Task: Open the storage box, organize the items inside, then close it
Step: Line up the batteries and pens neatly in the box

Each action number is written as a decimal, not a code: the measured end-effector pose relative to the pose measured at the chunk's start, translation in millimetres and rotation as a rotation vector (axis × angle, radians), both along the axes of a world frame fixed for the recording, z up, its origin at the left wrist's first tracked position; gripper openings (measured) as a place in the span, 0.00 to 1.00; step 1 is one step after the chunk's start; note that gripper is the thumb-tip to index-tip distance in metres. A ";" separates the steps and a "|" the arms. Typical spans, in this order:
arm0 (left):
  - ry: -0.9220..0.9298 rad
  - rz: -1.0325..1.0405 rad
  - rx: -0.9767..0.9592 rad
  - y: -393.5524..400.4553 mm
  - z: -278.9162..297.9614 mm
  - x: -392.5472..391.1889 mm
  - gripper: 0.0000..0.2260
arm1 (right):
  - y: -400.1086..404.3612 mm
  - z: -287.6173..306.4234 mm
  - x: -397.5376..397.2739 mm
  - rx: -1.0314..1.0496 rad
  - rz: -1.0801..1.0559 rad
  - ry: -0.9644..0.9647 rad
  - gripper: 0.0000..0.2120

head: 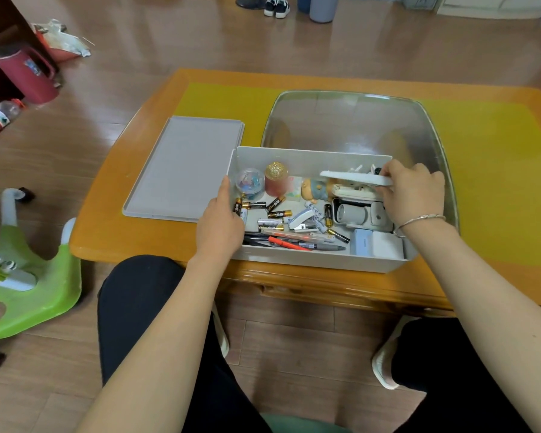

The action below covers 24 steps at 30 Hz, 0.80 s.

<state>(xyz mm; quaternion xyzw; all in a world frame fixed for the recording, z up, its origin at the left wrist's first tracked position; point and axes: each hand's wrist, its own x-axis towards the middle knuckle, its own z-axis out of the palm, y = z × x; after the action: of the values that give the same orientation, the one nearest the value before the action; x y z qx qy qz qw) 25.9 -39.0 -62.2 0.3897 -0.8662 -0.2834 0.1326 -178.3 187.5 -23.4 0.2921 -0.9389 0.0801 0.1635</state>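
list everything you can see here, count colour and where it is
storage box: one, white, open, on table front edge
lid: one, grey, flat on table left of box
table: one, orange wood with yellow mat
clear cover: one, transparent, behind box
batteries: several, black-gold and silver, loose in box middle
pens: several, red, black, grey, along box front
round tub: one, clear, box back left
white flat piece: one, held above box
jug: one, dark red, floor left
left hand: on box's left wall
right hand: grips the white piece
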 end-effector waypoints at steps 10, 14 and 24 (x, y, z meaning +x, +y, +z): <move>-0.037 0.004 -0.003 3.1 1.8 -1.8 0.37 | 2.9 1.8 0.2 0.151 -0.014 -0.041 0.17; -0.009 0.013 0.032 3.1 2.7 -1.3 0.38 | -2.3 4.7 5.6 0.110 -0.009 -0.064 0.24; 0.086 0.061 0.126 25.6 1.7 -7.7 0.38 | -43.0 1.0 46.0 0.041 0.413 -0.352 0.11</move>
<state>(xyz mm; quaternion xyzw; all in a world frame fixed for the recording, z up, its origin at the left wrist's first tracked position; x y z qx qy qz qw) 18.2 -13.4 -60.5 0.4107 -0.8280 -0.3495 0.1535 -132.3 144.5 -22.4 0.4620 -0.8749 0.1424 -0.0280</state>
